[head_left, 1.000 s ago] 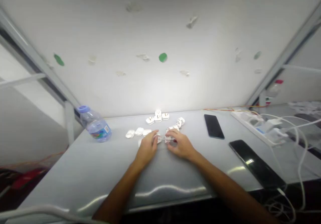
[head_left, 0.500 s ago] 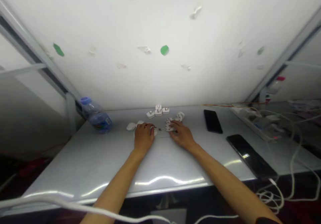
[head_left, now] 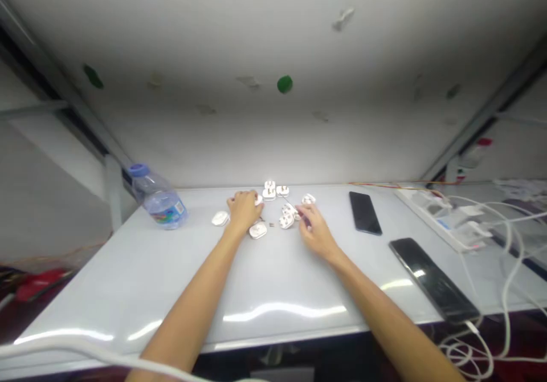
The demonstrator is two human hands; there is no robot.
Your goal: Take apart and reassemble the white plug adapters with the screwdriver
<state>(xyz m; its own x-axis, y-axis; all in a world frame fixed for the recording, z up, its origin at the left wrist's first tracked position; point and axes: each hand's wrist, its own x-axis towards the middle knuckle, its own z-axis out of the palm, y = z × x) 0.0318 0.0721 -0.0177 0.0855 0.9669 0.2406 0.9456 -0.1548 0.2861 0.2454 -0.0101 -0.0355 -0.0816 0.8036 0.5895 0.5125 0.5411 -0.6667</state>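
My left hand [head_left: 243,210] is curled with its fingertips on a white plug [head_left: 258,200], in front of the group of white plugs [head_left: 269,192] by the wall. Just below that hand lies a round-cornered white plug piece [head_left: 257,230]. A pair of white covers [head_left: 220,218] sits to its left. My right hand [head_left: 315,231] pinches a thin dark rod [head_left: 285,200], perhaps a screwdriver, which slants away over several white plugs [head_left: 287,216]. Another white plug [head_left: 308,199] stands behind its fingers. Tiny metal bits [head_left: 272,224] lie between the hands.
A clear bottle with a blue cap [head_left: 158,196] leans at the left. On the right are two black phones [head_left: 364,212], the nearer one [head_left: 433,279] on a white cable. A power strip [head_left: 444,222] with plugs and cables lies beyond them. A white cable [head_left: 85,352] crosses the front edge.
My left hand has moved away from me toward the back plugs, uncovering a white piece below it. My right hand has shifted slightly right, off the plugs. The wall looks darker.
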